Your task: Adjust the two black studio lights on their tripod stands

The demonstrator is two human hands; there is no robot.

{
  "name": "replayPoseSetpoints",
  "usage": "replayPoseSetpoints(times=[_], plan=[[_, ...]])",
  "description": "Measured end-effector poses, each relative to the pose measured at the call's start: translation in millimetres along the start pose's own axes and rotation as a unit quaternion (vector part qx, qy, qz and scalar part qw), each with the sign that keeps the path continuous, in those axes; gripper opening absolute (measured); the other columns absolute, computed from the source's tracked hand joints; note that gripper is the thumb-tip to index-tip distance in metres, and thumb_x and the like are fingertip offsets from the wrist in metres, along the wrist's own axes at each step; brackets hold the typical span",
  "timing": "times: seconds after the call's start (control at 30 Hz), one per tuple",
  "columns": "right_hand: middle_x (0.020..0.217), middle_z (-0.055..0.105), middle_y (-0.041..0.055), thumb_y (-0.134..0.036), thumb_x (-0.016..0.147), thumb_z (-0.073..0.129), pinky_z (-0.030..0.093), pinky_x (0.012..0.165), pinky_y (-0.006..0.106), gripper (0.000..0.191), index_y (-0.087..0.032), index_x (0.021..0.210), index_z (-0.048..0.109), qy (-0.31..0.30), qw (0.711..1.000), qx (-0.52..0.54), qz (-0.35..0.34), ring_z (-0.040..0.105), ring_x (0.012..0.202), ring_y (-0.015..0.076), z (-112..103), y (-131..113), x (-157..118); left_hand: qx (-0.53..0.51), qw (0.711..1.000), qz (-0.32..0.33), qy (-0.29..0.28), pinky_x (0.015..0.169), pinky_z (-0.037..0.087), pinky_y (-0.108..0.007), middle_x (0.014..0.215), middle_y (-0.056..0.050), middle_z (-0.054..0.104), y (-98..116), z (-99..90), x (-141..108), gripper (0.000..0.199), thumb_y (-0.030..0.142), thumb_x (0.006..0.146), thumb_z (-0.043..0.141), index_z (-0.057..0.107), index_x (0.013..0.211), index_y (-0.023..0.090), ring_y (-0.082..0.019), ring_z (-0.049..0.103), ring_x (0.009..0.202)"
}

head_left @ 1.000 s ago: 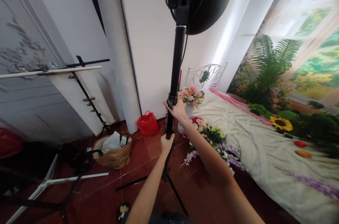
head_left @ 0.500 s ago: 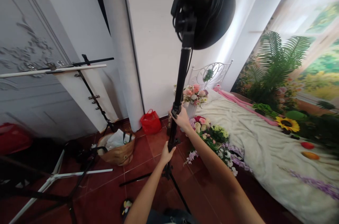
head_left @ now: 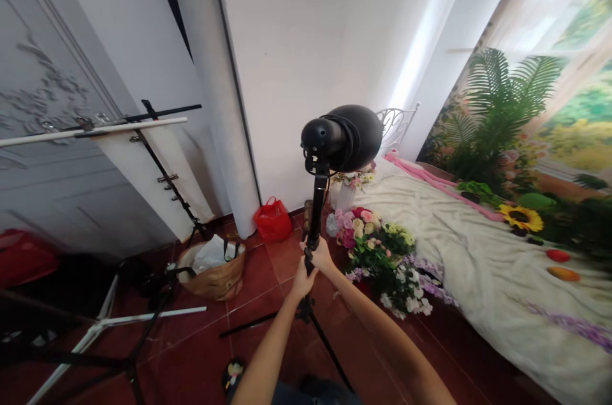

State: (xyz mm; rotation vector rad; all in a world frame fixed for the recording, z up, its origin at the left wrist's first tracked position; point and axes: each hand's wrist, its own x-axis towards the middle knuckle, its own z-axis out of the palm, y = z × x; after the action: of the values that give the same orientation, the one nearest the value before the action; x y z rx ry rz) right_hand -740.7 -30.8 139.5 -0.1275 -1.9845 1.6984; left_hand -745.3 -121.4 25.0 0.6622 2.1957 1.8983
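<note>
A black light stand (head_left: 316,210) rises from the floor in front of me, its legs spread on the tiles. On top sits a black studio lamp (head_left: 356,137) with a round reflector, turned toward the right. My left hand (head_left: 302,279) is wrapped around the lower part of the pole. Just above it, my right hand (head_left: 319,255) grips the pole at a clamp collar. The two hands are close together, and the fingers behind the pole are partly hidden.
Right of the stand, artificial flowers (head_left: 368,233) lie by a bed with a cream blanket (head_left: 478,265). A red bag (head_left: 273,220) and a woven basket (head_left: 217,274) stand on the left. A white stand leg (head_left: 157,312) crosses the floor. Behind is a backdrop stand (head_left: 165,172).
The lamp and upper pole have come down a long way, shortening the stand. My right hand has moved down with them, close to my left hand, which stays low on the pole.
</note>
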Motion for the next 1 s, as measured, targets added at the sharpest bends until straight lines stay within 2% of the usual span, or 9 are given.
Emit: replayPoseSetpoints(times=[0.17, 0.33, 0.47, 0.7, 0.8, 0.9, 1.0], plan=[[0.063, 0.053, -0.0015, -0.039, 0.066, 0.066, 0.042, 0.054, 0.024, 0.026, -0.019, 0.070, 0.050, -0.038, 0.999, 0.015, -0.001, 0.047, 0.055, 0.0111, -3, 2, 3, -0.001, 1.000, -0.005, 0.003, 0.102, 0.036, -0.044, 0.111, -0.010, 0.059, 3, 1.0, 1, 0.041, 0.032, 0.076, 0.063, 0.050, 0.111, 0.017, -0.024, 0.053, 0.112], [0.064, 0.053, -0.0008, -0.041, 0.065, 0.066, 0.043, 0.055, 0.024, 0.029, -0.019, 0.072, 0.049, -0.021, 1.000, -0.006, 0.013, 0.047, 0.057, 0.0117, -3, 12, 0, 0.004, 1.000, 0.012, 0.004, 0.101, 0.038, -0.042, 0.108, -0.009, 0.060, -6, 3.0, 2, 0.034, 0.028, 0.077, 0.060, 0.050, 0.108, 0.016, -0.022, 0.055, 0.109], [0.064, 0.053, -0.0011, -0.041, 0.065, 0.066, 0.043, 0.056, 0.024, 0.029, -0.019, 0.070, 0.048, -0.036, 0.999, 0.000, 0.010, 0.048, 0.058, 0.0119, -4, 16, -2, 0.022, 1.000, 0.013, 0.004, 0.098, 0.041, -0.039, 0.108, -0.009, 0.061, -7, 4.1, 3, 0.033, 0.024, 0.077, 0.058, 0.049, 0.108, 0.016, -0.020, 0.056, 0.107], [0.071, 0.059, 0.0002, -0.046, 0.067, 0.065, 0.046, 0.064, 0.027, 0.031, -0.018, 0.075, 0.052, -0.045, 0.999, -0.021, 0.002, 0.052, 0.063, 0.0136, -7, 7, -3, 0.118, 0.988, -0.096, -0.017, 0.082, 0.049, -0.034, 0.104, -0.011, 0.068, 17, -1.5, 11, 0.037, 0.034, 0.079, 0.057, 0.053, 0.112, 0.017, -0.023, 0.064, 0.097], [0.084, 0.063, 0.0019, -0.040, 0.065, 0.069, 0.048, 0.074, 0.030, 0.034, -0.018, 0.088, 0.055, -0.113, 0.994, -0.012, 0.001, 0.058, 0.074, 0.0153, -23, 5, -7, 0.190, 0.974, -0.119, -0.027, 0.082, 0.048, -0.035, 0.105, -0.012, 0.068, 22, -4.7, 11, 0.042, 0.043, 0.081, 0.055, 0.054, 0.114, 0.018, -0.026, 0.063, 0.101], [0.103, 0.064, 0.0047, -0.033, 0.063, 0.072, 0.046, 0.089, 0.035, 0.047, -0.019, 0.104, 0.054, -0.187, 0.982, 0.004, 0.019, 0.060, 0.095, 0.0187, -49, 12, -14, 0.227, 0.965, -0.124, -0.032, 0.083, 0.047, -0.033, 0.107, -0.011, 0.068, 24, -6.5, 11, 0.045, 0.049, 0.080, 0.055, 0.056, 0.114, 0.019, -0.027, 0.063, 0.103], [0.113, 0.063, 0.0070, -0.034, 0.072, 0.063, 0.042, 0.096, 0.039, 0.039, -0.020, 0.108, 0.055, -0.154, 0.987, -0.010, 0.038, 0.057, 0.109, 0.0201, -70, 28, -24, 0.228, 0.964, -0.129, -0.036, 0.082, 0.047, -0.032, 0.106, -0.009, 0.069, 29, -7.8, 12, 0.052, 0.055, 0.076, 0.058, 0.056, 0.115, 0.021, -0.026, 0.063, 0.103]])
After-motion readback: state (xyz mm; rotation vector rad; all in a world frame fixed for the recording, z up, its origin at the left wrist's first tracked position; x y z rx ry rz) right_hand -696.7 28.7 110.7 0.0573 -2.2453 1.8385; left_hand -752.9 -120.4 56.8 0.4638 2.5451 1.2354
